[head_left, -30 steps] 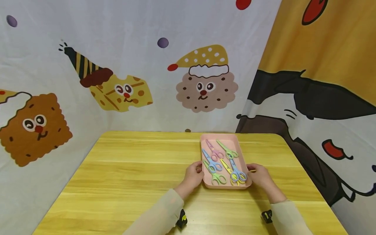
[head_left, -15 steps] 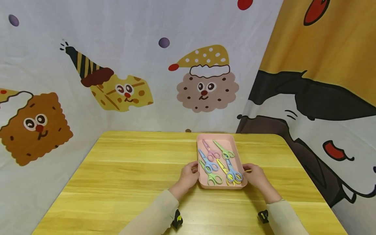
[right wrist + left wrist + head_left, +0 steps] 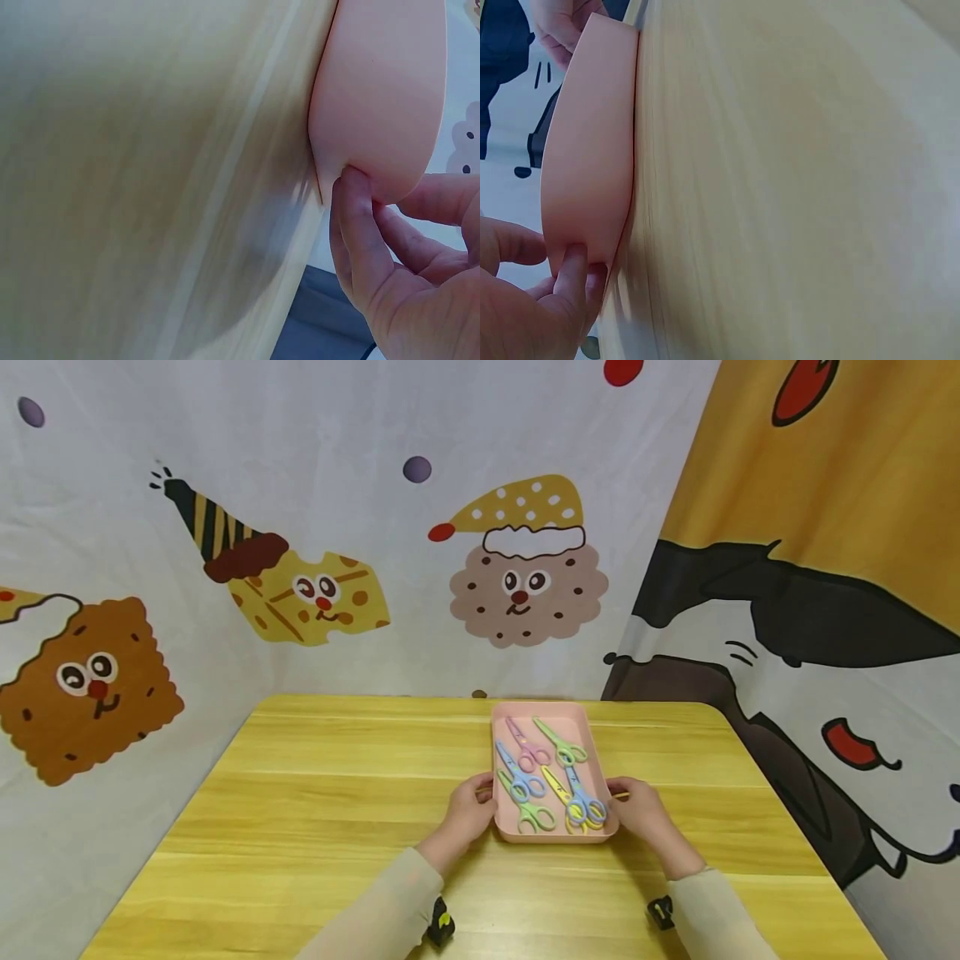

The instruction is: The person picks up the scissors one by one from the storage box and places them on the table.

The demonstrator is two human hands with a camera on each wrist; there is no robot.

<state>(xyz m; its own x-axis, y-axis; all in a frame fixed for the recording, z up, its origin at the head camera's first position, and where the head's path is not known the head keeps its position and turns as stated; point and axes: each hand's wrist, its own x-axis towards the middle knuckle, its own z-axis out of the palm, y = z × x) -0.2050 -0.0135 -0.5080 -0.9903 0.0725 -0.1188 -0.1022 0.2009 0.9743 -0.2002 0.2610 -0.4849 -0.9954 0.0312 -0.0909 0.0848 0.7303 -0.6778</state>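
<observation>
A pink tray [image 3: 555,839] is at the far side of the wooden table [image 3: 337,793], slightly right of the middle, its far end close to the table's far edge. The left hand [image 3: 467,810] holds its left side toward the near corner, fingers bent, with thumb and fingers pinching the wall. The right hand [image 3: 637,810] does the same at the right side, bent fingertips pressed to the wall around the near corner. I cannot tell whether the tray's whole bottom touches the wood. Inside lie scissors, tips pointing far and handles near: a pink pair [image 3: 519,735] at far left, a green pair [image 3: 551,732] at far right, a blue pair [image 3: 509,760] on the left overlapping a second green pair [image 3: 528,810] at near left, and a yellow pair [image 3: 553,783] at near right whose handles are partly covered by another blue pair [image 3: 573,783]. Both arms reach in from the near side in pale sleeves [image 3: 382,902], a small black device [image 3: 441,922] at the left wrist and another [image 3: 662,912] at the right. Behind the table hangs a white cloth [image 3: 337,427] printed with cartoon snacks in hats.
</observation>
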